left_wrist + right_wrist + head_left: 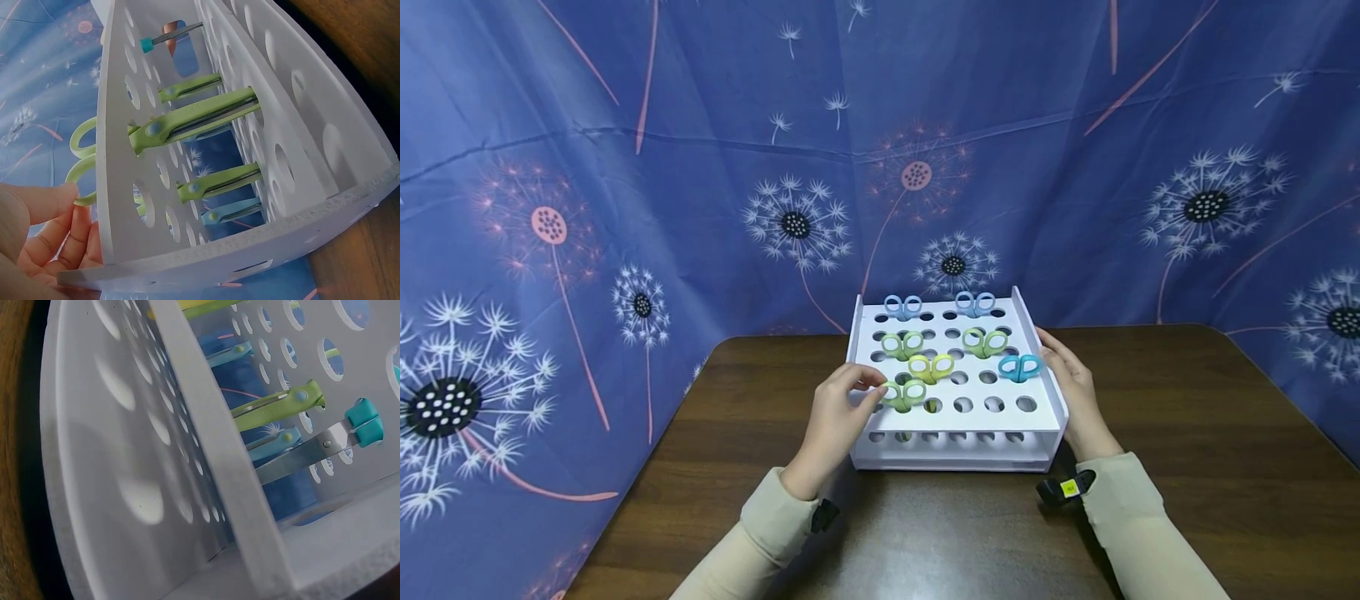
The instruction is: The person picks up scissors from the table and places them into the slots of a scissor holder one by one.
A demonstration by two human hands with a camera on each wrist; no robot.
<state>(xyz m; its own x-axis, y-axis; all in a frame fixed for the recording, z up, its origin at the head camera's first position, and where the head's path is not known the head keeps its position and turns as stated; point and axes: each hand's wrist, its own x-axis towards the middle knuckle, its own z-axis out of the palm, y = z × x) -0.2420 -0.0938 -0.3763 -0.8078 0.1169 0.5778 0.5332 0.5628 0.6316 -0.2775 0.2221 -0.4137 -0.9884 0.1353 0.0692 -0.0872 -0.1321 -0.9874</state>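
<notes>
A white scissors rack (970,421) with rows of round holes stands on the table. My left hand (838,417) pinches the handle loop of the front-left green scissors (904,395). In the left wrist view, the blades of these green scissors (194,119) pass down through the rack. My right hand (1075,396) rests against the rack's right side wall, its fingers fairly straight; part of a finger (170,40) shows through the wall's slot. Close to it stand the teal scissors (1019,367), whose metal blades (300,456) appear in the right wrist view.
Yellow scissors (931,368) stand behind the front green pair. Farther back are green scissors (984,342) and more green scissors (902,344), then blue scissors (902,307) and other blue scissors (975,303). A dandelion-print cloth (1037,208) hangs behind the brown table (1210,433).
</notes>
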